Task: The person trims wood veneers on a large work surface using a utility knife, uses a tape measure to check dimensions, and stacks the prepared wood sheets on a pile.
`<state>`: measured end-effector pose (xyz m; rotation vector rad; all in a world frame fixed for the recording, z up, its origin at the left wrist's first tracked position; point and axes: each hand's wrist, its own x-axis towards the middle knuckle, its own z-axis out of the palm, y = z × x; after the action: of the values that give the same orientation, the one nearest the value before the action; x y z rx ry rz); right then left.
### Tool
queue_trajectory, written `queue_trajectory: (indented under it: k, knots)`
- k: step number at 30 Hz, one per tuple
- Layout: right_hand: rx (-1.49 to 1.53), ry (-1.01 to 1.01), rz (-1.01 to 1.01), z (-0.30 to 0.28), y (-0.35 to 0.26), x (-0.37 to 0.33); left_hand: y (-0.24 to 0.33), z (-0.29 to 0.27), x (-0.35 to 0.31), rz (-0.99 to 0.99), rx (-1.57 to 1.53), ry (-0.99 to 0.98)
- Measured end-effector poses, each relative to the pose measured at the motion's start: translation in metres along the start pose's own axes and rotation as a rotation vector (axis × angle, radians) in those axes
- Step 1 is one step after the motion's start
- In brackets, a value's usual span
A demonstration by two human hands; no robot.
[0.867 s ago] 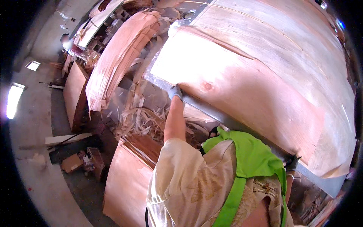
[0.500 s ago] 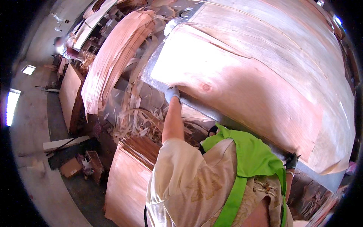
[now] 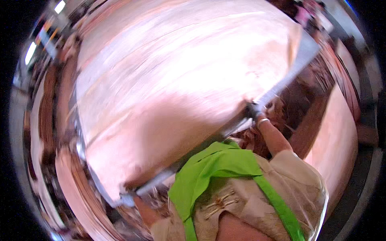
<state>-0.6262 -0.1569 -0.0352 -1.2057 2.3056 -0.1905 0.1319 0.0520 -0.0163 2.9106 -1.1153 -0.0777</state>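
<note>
A large pale wood veneer sheet (image 3: 177,120) lies over a wide table with a grey metal edge (image 3: 283,82). My left hand (image 3: 128,199), in a light glove, rests at the sheet's near left corner beside the metal edge; motion smears its fingers. Along the near edge to the right is my right hand (image 3: 254,109) in a dark glove, curled at the sheet's border. Whatever it holds is too blurred to name. A shadow falls across the veneer between both hands.
Stacked veneer (image 3: 76,193) stands at the lower left, and another pale stack (image 3: 337,132) at the right. Dark scraps (image 3: 297,102) lie below the table edge. Someone in pink (image 3: 304,14) is at the far upper right.
My view has swung sharply to the right, so the table now slants the other way. Both hands stay by the sheet's near edge; the left now shows at the lower left, the right farther up.
</note>
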Motion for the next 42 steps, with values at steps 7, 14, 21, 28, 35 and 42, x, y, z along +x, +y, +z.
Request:
queue_trajectory:
  k: [7, 14, 21, 28, 35, 42]
  knots:
    - [0.838, 0.145, 0.118, 0.032, 0.006, 0.002, 0.043, -0.011, 0.003, 0.307, -0.111, 0.236]
    - [0.697, 0.176, 0.103, 0.016, -0.002, -0.016, 0.102, -0.033, -0.042, 0.363, -0.341, 0.157]
    - [0.577, 0.140, 0.167, -0.001, 0.014, -0.006, 0.110, -0.018, -0.036, 0.475, -0.477, 0.050]
    - [0.390, 0.237, -0.228, 0.016, 0.001, 0.003, 0.056, 0.030, -0.015, 0.358, -0.680, 0.089]
    - [0.828, -0.089, -0.492, -0.007, -0.050, -0.066, 0.114, -0.041, -0.037, 0.015, -0.148, -0.113]
    - [0.239, -0.553, -1.063, 0.103, -0.159, -0.107, 0.086, -0.011, -0.032, 0.243, -0.009, -0.021]
